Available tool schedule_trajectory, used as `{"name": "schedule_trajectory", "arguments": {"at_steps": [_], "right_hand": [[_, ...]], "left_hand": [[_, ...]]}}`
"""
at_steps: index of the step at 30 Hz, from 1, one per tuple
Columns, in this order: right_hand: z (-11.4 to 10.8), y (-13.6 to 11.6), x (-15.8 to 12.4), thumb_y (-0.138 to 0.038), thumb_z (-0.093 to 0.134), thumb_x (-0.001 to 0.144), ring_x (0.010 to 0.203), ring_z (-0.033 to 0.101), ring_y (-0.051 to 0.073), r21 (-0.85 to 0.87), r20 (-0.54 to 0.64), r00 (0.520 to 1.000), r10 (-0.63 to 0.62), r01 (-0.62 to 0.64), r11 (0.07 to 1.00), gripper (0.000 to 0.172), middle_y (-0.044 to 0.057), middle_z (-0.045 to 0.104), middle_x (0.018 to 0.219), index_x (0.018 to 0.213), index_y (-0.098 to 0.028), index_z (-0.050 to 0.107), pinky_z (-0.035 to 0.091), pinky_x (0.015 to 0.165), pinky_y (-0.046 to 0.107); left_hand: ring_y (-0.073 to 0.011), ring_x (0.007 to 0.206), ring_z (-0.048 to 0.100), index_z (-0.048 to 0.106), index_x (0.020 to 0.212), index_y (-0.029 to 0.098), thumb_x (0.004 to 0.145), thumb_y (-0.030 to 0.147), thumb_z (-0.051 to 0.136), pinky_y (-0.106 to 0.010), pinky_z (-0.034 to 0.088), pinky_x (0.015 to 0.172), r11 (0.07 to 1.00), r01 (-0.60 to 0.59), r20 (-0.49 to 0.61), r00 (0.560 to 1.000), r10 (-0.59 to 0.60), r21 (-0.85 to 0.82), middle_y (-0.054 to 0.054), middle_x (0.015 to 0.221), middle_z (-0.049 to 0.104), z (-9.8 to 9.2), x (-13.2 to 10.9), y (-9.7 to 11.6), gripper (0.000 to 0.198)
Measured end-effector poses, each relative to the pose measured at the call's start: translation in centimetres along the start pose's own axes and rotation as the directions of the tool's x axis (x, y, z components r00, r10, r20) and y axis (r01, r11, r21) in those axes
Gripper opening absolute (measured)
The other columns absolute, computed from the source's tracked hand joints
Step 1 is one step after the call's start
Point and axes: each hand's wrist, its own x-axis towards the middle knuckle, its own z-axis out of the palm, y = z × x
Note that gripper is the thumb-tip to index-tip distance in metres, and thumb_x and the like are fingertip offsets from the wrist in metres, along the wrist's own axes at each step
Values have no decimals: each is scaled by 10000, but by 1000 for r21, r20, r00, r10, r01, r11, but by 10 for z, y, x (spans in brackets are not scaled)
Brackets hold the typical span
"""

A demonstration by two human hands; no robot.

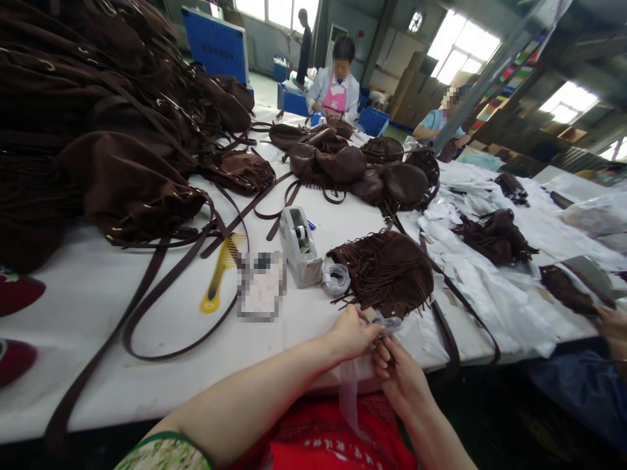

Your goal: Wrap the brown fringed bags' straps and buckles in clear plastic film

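Observation:
My left hand (350,334) and my right hand (398,367) meet at the table's front edge, both pinched on a thin clear plastic piece (386,324) with a strip hanging down (349,395). Just beyond them lies a brown fringed suede bag (386,269) with its strap trailing over the edge. A grey tape dispenser (299,247) and a roll of clear tape (335,276) sit left of the bag.
A big heap of brown bags (98,117) fills the left; more bags (353,166) lie mid-table. A yellow comb (221,267) and long straps (161,307) lie on the white table (88,287). White wrappers (470,261) cover the right. Two people work at the far end; another person's hand (614,326) is at right.

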Motion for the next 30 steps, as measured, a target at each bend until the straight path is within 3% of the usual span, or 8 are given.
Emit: {"name": "schedule_trajectory", "arguments": {"at_steps": [5, 11, 16, 20, 23, 26, 28, 30], "right_hand": [[-1, 2, 0, -383, 739, 657, 402, 259, 56, -12, -7, 1000, 4, -4, 1000, 328, -95, 331, 517, 806, -223, 494, 180, 355, 175], [-7, -2, 3, -464, 707, 674, 373, 286, 41, -231, 14, 1000, -7, 10, 973, 393, -94, 366, 482, 654, -211, 408, 185, 333, 169], [-15, -7, 10, -506, 663, 711, 345, 322, 49, -389, 29, 1000, -7, 18, 921, 388, -91, 393, 441, 649, -210, 419, 215, 324, 172], [-23, -10, -1, -517, 666, 747, 457, 521, 118, -485, 77, 991, -113, 136, 864, 376, -31, 560, 552, 887, -191, 541, 376, 397, 209], [-32, -13, -18, -442, 718, 740, 721, 655, 200, -512, 186, 949, -255, 315, 799, 482, 61, 683, 867, 1120, -217, 526, 502, 567, 278], [-41, -20, -28, -344, 726, 748, 844, 656, 229, -656, 320, 887, -333, 461, 597, 421, 90, 663, 1097, 1132, -248, 583, 529, 764, 367], [-43, -30, -26, -298, 655, 807, 872, 643, 239, -751, 422, 810, -408, 564, 343, 237, 76, 680, 1031, 1041, -263, 658, 506, 824, 394], [-40, -45, -17, -268, 585, 851, 933, 619, 252, -768, 532, 704, -471, 635, 81, 165, 74, 683, 973, 965, -278, 704, 475, 863, 406]], "left_hand": [[-154, 690, 619, 634, 850, 126, 793, 365, 637, -228, 426, 604, 992, -119, 143, 983, 113, 35, -42, 786, 693, -6, 3, 2, 245], [-203, 790, 615, 664, 949, 164, 831, 427, 552, -263, 433, 670, 897, -325, 161, 944, 288, 301, -71, 906, 697, -14, 0, 3, 309], [-206, 752, 597, 654, 906, 171, 860, 461, 482, -261, 408, 634, 810, -398, 252, 915, 315, 432, -84, 863, 683, -20, -1, 8, 340], [-161, 647, 561, 650, 794, 156, 876, 426, 456, -239, 369, 568, 869, -339, 276, 929, 248, 361, -56, 761, 670, -25, 2, 12, 343], [-117, 582, 519, 638, 741, 148, 882, 430, 463, -214, 353, 543, 943, -265, 313, 930, 194, 203, -19, 691, 651, -30, 3, 15, 361], [-96, 542, 470, 644, 721, 141, 873, 455, 487, -208, 331, 524, 968, -221, 339, 925, 170, 120, 0, 644, 633, -33, 3, 16, 382], [-95, 537, 461, 648, 698, 141, 866, 459, 497, -210, 321, 516, 962, -236, 360, 916, 174, 135, 0, 629, 627, -33, 3, 14, 390], [-101, 553, 481, 649, 681, 144, 858, 458, 506, -210, 324, 516, 944, -282, 380, 903, 199, 174, -3, 635, 630, -31, 5, 11, 388]]}}
